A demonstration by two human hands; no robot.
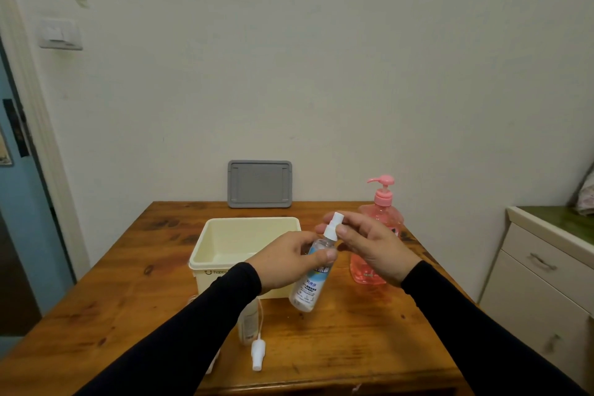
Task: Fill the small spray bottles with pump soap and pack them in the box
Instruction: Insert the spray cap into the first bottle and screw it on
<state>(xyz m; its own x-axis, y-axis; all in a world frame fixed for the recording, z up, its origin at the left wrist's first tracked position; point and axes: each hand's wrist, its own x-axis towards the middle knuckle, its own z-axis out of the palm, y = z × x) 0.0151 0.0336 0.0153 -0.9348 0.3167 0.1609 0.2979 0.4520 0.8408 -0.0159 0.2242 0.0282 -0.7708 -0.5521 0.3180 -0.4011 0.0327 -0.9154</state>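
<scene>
so the left hand (286, 262) is wrapped around the middle of a small spray bottle (313, 273), thumb across the front, holding it tilted above the wooden table (353, 331) with the base hanging down below the palm. the right hand (369, 246) is pinching the white sprayer cap (332, 226) at the top of that bottle between thumb and fingers. just behind the left hand sits the open cream box (244, 242), and behind the right hand is the pink pump soap bottle (381, 231), upright. below the left wrist there's a loose white sprayer head (258, 352) with its tube lying on the table, next to another small bottle (248, 321) half hidden by the sleeve. a grey lid (259, 184) leans on the wall further back
</scene>
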